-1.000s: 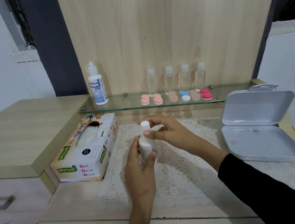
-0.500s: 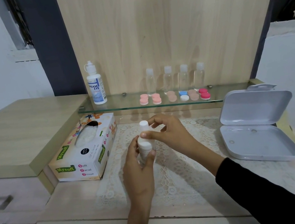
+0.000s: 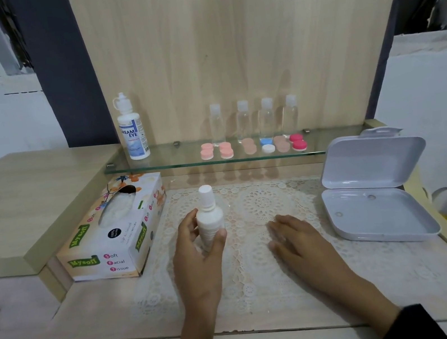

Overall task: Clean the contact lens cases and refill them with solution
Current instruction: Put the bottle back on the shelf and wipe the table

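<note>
1. The tissue box [image 3: 115, 234] is lying at the left edge of the lace mat [image 3: 262, 266], its opening facing up, probably so a sheet can be pulled for wiping the cases.
2. The labelled solution bottle [image 3: 131, 128] is standing upright at the left end of the glass shelf [image 3: 178, 153], capped and apart from the work area.
3. The left hand [image 3: 198, 256] is gripping a small white bottle [image 3: 210, 219], fingers and thumb wrapping its lower body and holding it upright over the mat. The cap looks to be on; whether it is screwed tight is hard to tell, and the bottle's label side is not showing.
4. The contact lens cases [image 3: 252, 146] are sitting in a row on the shelf, in front of four clear bottles [image 3: 255, 118]. All appear capped, so none looks opened for cleaning yet. Whether the clear bottles are holding liquid is not clear.
5. The right hand [image 3: 295, 237] is resting flat on the mat, open and holding nothing, slightly blurred, likely free to reach for a case.
6. The white hinged box [image 3: 375, 203] is lying open at the right, seemingly ready to receive things. A pale loop beside it is too cut off to identify.
</note>
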Demonstrator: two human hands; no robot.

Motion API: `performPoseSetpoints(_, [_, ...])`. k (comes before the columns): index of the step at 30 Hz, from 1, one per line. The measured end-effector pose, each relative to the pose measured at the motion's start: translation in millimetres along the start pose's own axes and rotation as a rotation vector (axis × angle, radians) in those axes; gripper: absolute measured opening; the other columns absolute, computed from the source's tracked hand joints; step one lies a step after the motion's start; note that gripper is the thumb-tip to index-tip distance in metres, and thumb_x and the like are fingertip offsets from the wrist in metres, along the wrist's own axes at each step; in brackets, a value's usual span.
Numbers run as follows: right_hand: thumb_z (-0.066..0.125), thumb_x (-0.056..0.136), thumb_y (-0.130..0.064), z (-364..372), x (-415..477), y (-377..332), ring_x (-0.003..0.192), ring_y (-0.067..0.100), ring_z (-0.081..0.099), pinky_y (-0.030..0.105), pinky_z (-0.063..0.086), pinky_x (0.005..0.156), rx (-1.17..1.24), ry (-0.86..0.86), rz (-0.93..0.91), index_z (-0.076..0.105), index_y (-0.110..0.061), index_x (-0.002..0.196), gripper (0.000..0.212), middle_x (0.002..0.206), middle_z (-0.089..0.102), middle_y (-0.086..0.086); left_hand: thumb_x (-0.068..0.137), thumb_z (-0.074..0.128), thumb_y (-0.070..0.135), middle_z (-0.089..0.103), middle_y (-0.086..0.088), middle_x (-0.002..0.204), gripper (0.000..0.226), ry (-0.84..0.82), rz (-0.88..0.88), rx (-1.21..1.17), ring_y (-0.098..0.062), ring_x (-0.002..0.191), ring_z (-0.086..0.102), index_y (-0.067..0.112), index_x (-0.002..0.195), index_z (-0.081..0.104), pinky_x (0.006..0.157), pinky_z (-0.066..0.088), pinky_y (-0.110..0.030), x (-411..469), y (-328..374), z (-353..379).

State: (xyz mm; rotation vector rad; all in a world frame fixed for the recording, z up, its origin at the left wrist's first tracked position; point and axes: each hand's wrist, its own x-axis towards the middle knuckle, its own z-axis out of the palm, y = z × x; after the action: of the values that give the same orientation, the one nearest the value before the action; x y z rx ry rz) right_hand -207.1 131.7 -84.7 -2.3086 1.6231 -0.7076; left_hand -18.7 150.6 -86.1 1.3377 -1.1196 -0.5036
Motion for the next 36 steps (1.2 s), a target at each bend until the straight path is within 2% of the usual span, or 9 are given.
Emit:
performPoseSetpoints(3, [0.032,0.102,-0.041,2.4,-5.6,2.0,0.146,0.013,0.019,0.028,0.006,0.12,-0.066,-0.009,0.014,0.037,-0.02,0.148,0.051,0.157,0.027,-0.001,0.079,0.074,0.026,0.054,0.021,0.121,0.055,0.004,-0.008,0.005,-0.004,0.111,0.053,0.033,0.128,0.049,0.083,0.034,-0.012,0.9,-1.2,0.7])
performPoseSetpoints(8, [0.022,0.092,-0.049,3.6,-7.5,-1.9,0.147,0.013,0.018,0.029,0.006,0.121,-0.082,-0.003,0.027,0.037,-0.021,0.148,0.064,0.158,0.027,-0.001,0.078,0.075,0.028,0.051,0.013,0.121,0.057,-0.006,0.0,0.061,-0.006,0.107,0.052,0.033,0.128,0.049,0.078,0.033,-0.014,3.0,-1.5,0.5])
performPoseSetpoints(12, [0.033,0.102,-0.041,4.3,-9.0,-0.6,0.148,0.013,0.016,0.029,0.004,0.121,-0.077,0.009,0.025,0.036,-0.02,0.149,0.051,0.159,0.025,-0.001,0.077,0.075,0.029,0.05,0.012,0.12,0.053,-0.031,-0.023,0.044,-0.007,0.106,0.052,0.032,0.125,0.051,0.079,0.034,-0.018,5.3,-0.9,-1.0])
performPoseSetpoints(15, [0.036,0.102,-0.038,3.3,-8.5,-2.3,0.147,0.012,0.015,0.027,0.004,0.121,-0.065,0.016,0.022,0.036,-0.02,0.149,0.05,0.159,0.025,-0.002,0.077,0.076,0.026,0.052,0.01,0.118,0.05,-0.054,-0.028,0.011,-0.008,0.104,0.053,0.033,0.119,0.051,0.083,0.036,-0.022,8.0,-0.9,-4.8])
performPoseSetpoints(22, [0.048,0.098,-0.034,-0.1,-9.4,-1.1,0.144,0.01,0.024,0.02,0.014,0.115,0.07,0.046,0.056,0.042,-0.018,0.145,0.049,0.153,0.035,-0.005,0.074,0.079,0.02,0.059,0.005,0.114,0.048,-0.058,-0.04,0.017,-0.014,0.1,0.058,0.031,0.113,0.053,0.086,0.047,-0.032,31.6,1.1,-16.3])
performPoseSetpoints(25, [0.049,0.098,-0.034,0.1,-8.8,-1.3,0.144,0.01,0.024,0.019,0.013,0.114,0.077,0.049,0.057,0.043,-0.018,0.144,0.049,0.153,0.036,-0.005,0.074,0.079,0.019,0.059,0.006,0.114,0.049,-0.052,-0.019,0.038,-0.01,0.096,0.057,0.026,0.117,0.055,0.077,0.046,-0.026,49.8,7.2,-18.3])
performPoseSetpoints(27, [0.049,0.098,-0.034,0.6,-8.8,-1.2,0.144,0.01,0.024,0.018,0.013,0.114,0.076,0.054,0.06,0.043,-0.018,0.144,0.048,0.153,0.035,-0.005,0.073,0.08,0.02,0.059,0.005,0.116,0.052,-0.034,-0.006,0.056,-0.011,0.096,0.058,0.022,0.12,0.056,0.077,0.045,-0.025,66.4,12.0,-18.5])
performPoseSetpoints(31, [0.047,0.098,-0.037,2.3,-8.3,-0.7,0.144,0.009,0.023,0.02,0.014,0.116,0.083,0.059,0.066,0.044,-0.019,0.144,0.049,0.154,0.035,-0.007,0.071,0.081,0.024,0.062,-0.003,0.118,0.055,0.032,0.035,0.126,-0.019,0.099,0.06,0.014,0.12,0.058,0.088,0.05,-0.041,102.1,28.5,-17.4])
performPoseSetpoints(36, [0.047,0.097,-0.037,4.4,-9.0,0.8,0.143,0.005,0.022,0.025,0.017,0.119,0.104,0.062,0.073,0.044,-0.02,0.144,0.05,0.154,0.034,-0.009,0.071,0.081,0.026,0.065,-0.002,0.11,0.051,0.068,0.086,0.174,-0.02,0.093,0.062,0.016,0.117,0.06,0.088,0.05,-0.044,146.8,52.4,-10.7])
